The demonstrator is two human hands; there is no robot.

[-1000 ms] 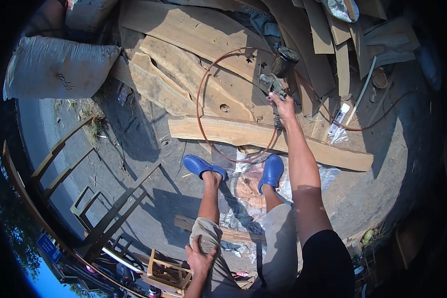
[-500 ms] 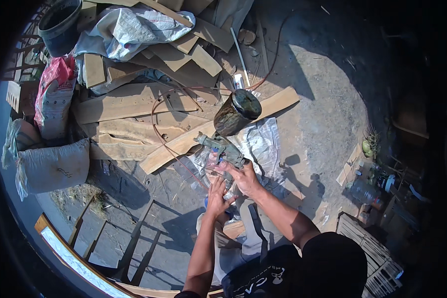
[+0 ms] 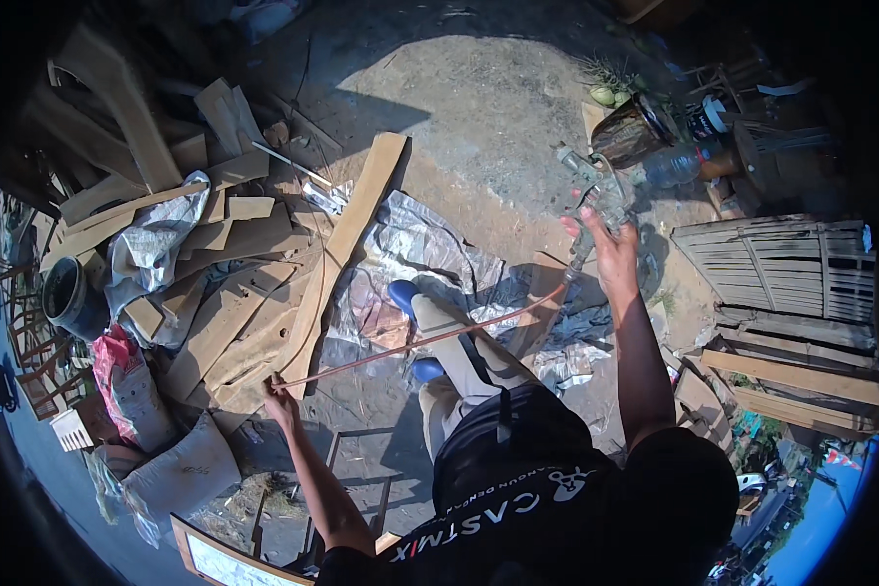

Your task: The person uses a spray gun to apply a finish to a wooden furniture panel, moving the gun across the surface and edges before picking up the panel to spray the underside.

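My right hand (image 3: 612,256) is closed around the handle of a paint spray gun (image 3: 610,200), held out to the right. A dark, stained cup (image 3: 633,135) is attached to the gun, tilted away from me. From the bottom of the handle a thin reddish-brown hose (image 3: 430,339) runs left across the front of my legs. Its other visible stretch is pinched in my left hand (image 3: 281,400), low on the left beside the wooden boards. The hose is drawn nearly straight between both hands.
A long plank (image 3: 347,249) lies by a pile of offcuts on the left, near a dark bucket (image 3: 68,298) and a stuffed white sack (image 3: 188,469). Plastic sheeting (image 3: 430,234) covers ground ahead. A slatted bamboo frame (image 3: 776,264) and a water bottle (image 3: 672,166) are at right.
My view has turned right. The spray gun has swung out to the right in my right hand. My left hand has moved away from the gun to the left and now grips the hose.
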